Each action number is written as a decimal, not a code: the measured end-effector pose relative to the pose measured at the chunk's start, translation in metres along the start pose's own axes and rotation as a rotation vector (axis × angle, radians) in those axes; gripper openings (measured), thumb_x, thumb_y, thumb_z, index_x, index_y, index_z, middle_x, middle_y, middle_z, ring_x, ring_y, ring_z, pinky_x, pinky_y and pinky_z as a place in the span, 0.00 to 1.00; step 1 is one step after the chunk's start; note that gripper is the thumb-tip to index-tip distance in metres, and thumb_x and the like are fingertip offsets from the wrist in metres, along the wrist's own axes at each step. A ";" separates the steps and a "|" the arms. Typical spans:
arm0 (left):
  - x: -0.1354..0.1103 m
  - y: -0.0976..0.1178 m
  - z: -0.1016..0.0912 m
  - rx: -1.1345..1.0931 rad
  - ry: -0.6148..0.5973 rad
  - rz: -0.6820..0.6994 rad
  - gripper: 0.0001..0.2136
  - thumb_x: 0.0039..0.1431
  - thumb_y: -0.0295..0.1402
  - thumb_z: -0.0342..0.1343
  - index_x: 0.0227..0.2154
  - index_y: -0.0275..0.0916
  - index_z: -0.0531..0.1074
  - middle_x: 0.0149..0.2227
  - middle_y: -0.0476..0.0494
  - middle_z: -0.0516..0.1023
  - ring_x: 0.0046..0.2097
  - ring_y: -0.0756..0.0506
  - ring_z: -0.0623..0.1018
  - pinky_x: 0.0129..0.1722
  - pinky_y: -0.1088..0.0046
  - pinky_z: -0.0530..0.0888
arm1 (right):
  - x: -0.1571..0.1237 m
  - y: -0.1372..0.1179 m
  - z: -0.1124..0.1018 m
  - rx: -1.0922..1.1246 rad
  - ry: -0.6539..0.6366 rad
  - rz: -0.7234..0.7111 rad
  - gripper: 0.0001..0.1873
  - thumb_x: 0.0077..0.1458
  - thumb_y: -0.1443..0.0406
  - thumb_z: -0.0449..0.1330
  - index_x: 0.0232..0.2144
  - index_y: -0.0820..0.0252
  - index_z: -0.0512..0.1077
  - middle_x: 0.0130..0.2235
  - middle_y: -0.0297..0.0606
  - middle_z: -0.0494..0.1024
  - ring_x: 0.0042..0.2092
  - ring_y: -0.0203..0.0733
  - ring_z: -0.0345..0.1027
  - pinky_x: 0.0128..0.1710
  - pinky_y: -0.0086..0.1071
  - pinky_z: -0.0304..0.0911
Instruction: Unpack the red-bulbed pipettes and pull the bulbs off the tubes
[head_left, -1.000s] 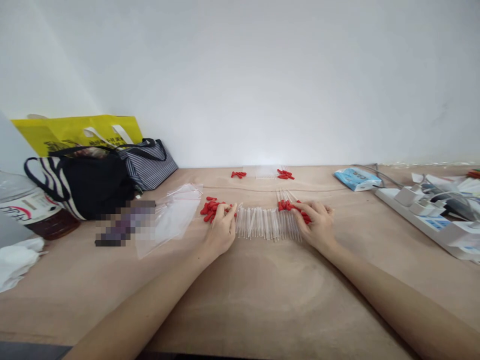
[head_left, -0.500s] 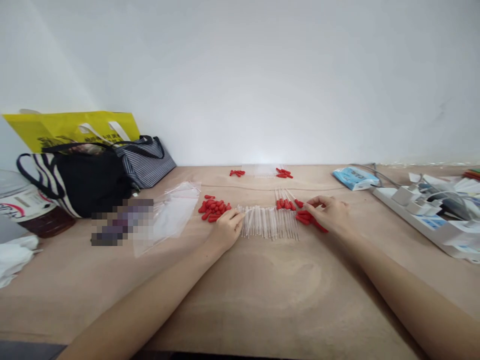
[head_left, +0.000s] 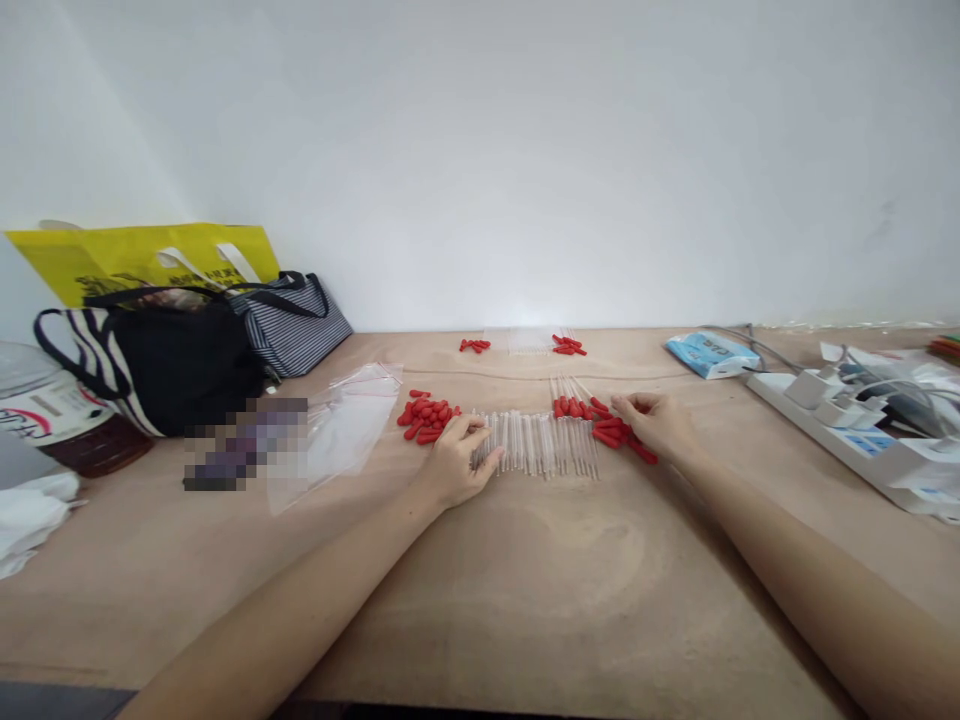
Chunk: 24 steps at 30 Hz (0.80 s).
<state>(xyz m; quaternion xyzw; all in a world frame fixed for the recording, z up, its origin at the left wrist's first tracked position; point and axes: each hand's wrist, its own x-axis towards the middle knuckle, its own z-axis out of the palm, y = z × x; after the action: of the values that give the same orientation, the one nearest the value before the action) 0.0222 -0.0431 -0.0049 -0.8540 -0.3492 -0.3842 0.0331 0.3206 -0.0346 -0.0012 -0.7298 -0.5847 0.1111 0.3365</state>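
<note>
A row of clear glass tubes (head_left: 544, 443) lies on the wooden table (head_left: 525, 580). My left hand (head_left: 457, 460) rests at the row's left end, its fingers curled over the first tubes. A heap of red rubber caps (head_left: 426, 414) lies just left of that hand. My right hand (head_left: 656, 420) sits at the row's right end with fingers bent over a second cluster of red caps (head_left: 611, 430). Whether those fingers pinch a cap is hidden. Further back lie a few more tubes with red caps (head_left: 570, 346).
Clear plastic bags (head_left: 341, 425) lie left of the caps. Striped bags (head_left: 180, 345), a yellow bag (head_left: 142, 255) and a jar (head_left: 52, 420) stand at far left. A power strip with plugs (head_left: 862, 420) and a blue packet (head_left: 712, 355) are at right.
My left hand slid off the left cap heap onto the tubes' left end. My right hand shifted right, off the tubes, and now sits over the right-hand caps.
</note>
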 end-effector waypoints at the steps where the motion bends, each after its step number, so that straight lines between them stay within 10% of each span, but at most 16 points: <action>1: 0.000 0.000 -0.001 0.010 0.007 -0.008 0.10 0.52 0.34 0.52 0.35 0.33 0.71 0.36 0.39 0.69 0.39 0.45 0.70 0.41 0.66 0.70 | 0.004 -0.001 -0.001 -0.009 -0.028 0.028 0.20 0.48 0.52 0.49 0.28 0.59 0.74 0.22 0.35 0.75 0.26 0.39 0.66 0.24 0.28 0.54; 16: -0.002 0.000 -0.018 0.166 -0.188 -0.063 0.21 0.46 0.46 0.55 0.42 0.40 0.69 0.44 0.40 0.68 0.47 0.40 0.66 0.47 0.59 0.62 | 0.063 -0.026 0.011 -0.241 -0.339 0.235 0.10 0.33 0.61 0.63 0.17 0.65 0.71 0.19 0.40 0.71 0.26 0.42 0.66 0.22 0.30 0.57; 21: -0.002 -0.004 -0.018 0.166 -0.075 -0.112 0.19 0.50 0.42 0.53 0.42 0.38 0.68 0.41 0.40 0.70 0.45 0.40 0.67 0.45 0.60 0.63 | 0.044 -0.040 -0.002 -0.201 -0.241 0.094 0.10 0.45 0.61 0.55 0.23 0.61 0.72 0.25 0.40 0.74 0.30 0.42 0.67 0.26 0.30 0.57; 24: -0.001 -0.004 -0.017 0.151 0.001 -0.122 0.19 0.51 0.40 0.52 0.46 0.38 0.65 0.42 0.39 0.69 0.46 0.40 0.67 0.47 0.59 0.63 | 0.014 -0.045 -0.004 -0.106 -0.095 -0.222 0.10 0.49 0.60 0.53 0.30 0.59 0.71 0.32 0.38 0.75 0.35 0.40 0.66 0.32 0.30 0.57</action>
<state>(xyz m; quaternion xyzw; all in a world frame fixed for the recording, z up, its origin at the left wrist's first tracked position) 0.0086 -0.0460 0.0052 -0.8260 -0.4285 -0.3585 0.0742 0.2917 -0.0187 0.0331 -0.6712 -0.6823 0.0763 0.2797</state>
